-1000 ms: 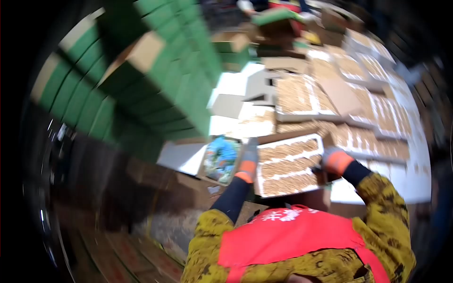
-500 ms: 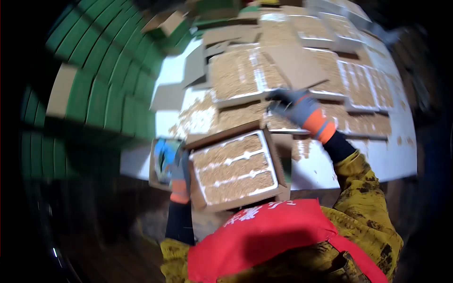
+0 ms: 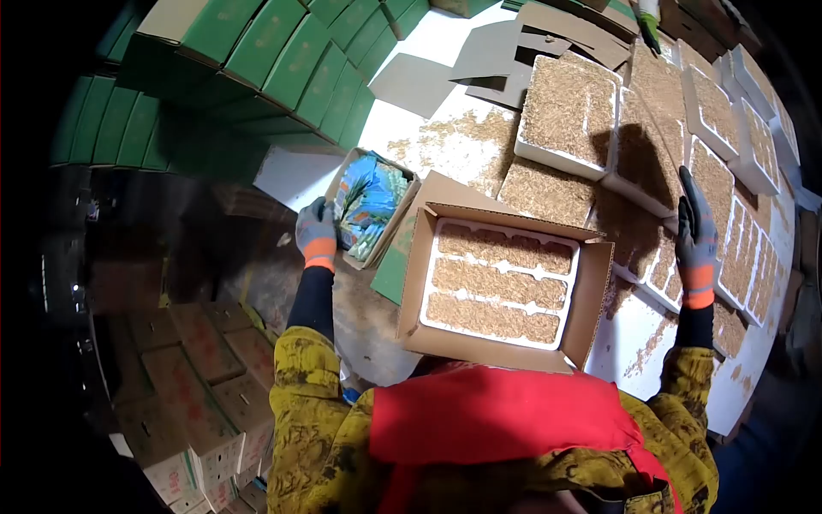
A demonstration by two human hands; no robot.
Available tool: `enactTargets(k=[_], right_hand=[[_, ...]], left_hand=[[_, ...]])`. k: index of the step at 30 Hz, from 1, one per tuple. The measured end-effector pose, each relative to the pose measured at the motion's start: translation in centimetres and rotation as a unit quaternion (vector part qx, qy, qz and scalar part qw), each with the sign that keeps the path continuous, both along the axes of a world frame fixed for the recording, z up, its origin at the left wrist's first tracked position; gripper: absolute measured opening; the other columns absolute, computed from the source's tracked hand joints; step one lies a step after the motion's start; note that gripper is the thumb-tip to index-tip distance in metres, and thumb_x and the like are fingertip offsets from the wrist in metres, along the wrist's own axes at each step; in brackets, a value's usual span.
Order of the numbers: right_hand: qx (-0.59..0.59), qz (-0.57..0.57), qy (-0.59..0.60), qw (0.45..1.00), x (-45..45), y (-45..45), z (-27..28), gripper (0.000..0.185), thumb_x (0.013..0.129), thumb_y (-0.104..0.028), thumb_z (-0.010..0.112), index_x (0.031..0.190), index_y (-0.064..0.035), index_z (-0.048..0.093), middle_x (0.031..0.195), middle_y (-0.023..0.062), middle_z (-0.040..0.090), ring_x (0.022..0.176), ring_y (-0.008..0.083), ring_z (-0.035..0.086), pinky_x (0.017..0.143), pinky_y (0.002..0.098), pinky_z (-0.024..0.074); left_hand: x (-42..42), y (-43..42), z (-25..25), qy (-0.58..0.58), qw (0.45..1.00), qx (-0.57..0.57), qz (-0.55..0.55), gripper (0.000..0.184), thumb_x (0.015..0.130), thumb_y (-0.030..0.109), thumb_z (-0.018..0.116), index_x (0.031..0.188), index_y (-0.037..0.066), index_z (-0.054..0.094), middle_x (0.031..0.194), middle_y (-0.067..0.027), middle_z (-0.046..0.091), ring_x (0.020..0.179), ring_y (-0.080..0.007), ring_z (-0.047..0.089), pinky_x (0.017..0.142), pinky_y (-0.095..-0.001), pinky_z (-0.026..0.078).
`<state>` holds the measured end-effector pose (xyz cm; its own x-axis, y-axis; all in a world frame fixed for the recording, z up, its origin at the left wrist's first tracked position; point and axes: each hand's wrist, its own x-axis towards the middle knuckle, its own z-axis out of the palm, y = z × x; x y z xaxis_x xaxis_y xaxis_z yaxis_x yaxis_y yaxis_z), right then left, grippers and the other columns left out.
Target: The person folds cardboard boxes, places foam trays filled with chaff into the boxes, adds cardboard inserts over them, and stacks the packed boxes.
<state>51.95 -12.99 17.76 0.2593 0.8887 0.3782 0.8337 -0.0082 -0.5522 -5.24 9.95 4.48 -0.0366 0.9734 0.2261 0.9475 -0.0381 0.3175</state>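
Note:
My left hand point(image 3: 317, 231), in a grey and orange work glove, is closed on the near left rim of a small cardboard box point(image 3: 409, 199). Blue packets point(image 3: 374, 184) and a dark green sprig fill that box. At the right, my gloved right hand point(image 3: 697, 231) is raised over white trays with its fingers pointing up. A thin cardboard sheet point(image 3: 661, 130), seen almost edge-on, runs from its fingertips. In front of me an open carton point(image 3: 592, 317) holds a white tray point(image 3: 572, 287) with three rows of light brown crumbly filling.
Filled white trays point(image 3: 567, 161) cover the table's right side, some stacked. Loose crumbs and flat cardboard pieces point(image 3: 486, 53) lie farther back. Green boxes point(image 3: 291, 60) are piled at the left, and brown cartons point(image 3: 184, 360) are stacked below. Another person's gloved hand point(image 3: 649, 30) shows at the top.
My view has turned, moving the scene. My right hand has moved right, and the cardboard sheet has swung from lying broad to nearly edge-on. My left hand has shifted to the small box's outer side.

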Motion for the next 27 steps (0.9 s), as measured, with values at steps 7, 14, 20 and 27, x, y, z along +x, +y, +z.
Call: enactTargets(k=[7,14,20,27], right_hand=[[0.003,-0.11,0.204,0.973,-6.1,-3.1,0.9,0.037,0.098,-0.018,0.046,0.129,0.0009,0.052,0.126,0.0118,0.056,0.116,0.018,0.051,0.099,0.0301,0.04],[0.067,-0.148,0.204,0.965,-11.6,-5.8,2.5,0.037,0.098,-0.016,0.042,0.13,0.0014,0.05,0.13,0.0136,0.053,0.121,0.0215,0.049,0.102,0.0333,0.038],[0.244,-0.137,0.207,0.937,-9.4,-8.0,5.1,0.035,0.099,-0.02,0.043,0.128,-0.0028,0.052,0.126,0.0124,0.056,0.116,0.0204,0.053,0.101,0.0329,0.0394],[0.114,-0.174,0.133,0.969,-11.2,-6.1,6.0,0.041,0.085,-0.019,0.067,0.12,-0.0026,0.055,0.117,0.0101,0.058,0.11,0.0183,0.054,0.096,0.0316,0.0427]], left_hand=[[0.4,4.3,-4.2,0.217,0.965,-0.134,-0.053,0.023,0.084,0.03,0.056,0.095,0.011,0.064,0.099,-0.0095,0.065,0.095,-0.0268,0.062,0.082,-0.0386,0.045],[-1.4,4.9,-2.2,-0.077,0.977,-0.186,-0.068,0.036,0.075,0.033,0.07,0.096,0.004,0.069,0.09,-0.0166,0.068,0.085,-0.0307,0.065,0.077,-0.037,0.049],[-1.9,2.0,2.5,-0.198,0.966,0.059,-0.155,0.026,0.087,0.013,0.057,0.107,-0.001,0.065,0.098,-0.0138,0.068,0.088,-0.0213,0.064,0.079,-0.0334,0.049],[15.4,-15.2,14.1,0.071,0.813,0.07,-0.574,0.036,0.068,0.005,0.059,0.104,0.008,0.062,0.112,-0.0143,0.059,0.114,-0.0315,0.05,0.099,-0.0478,0.037]])
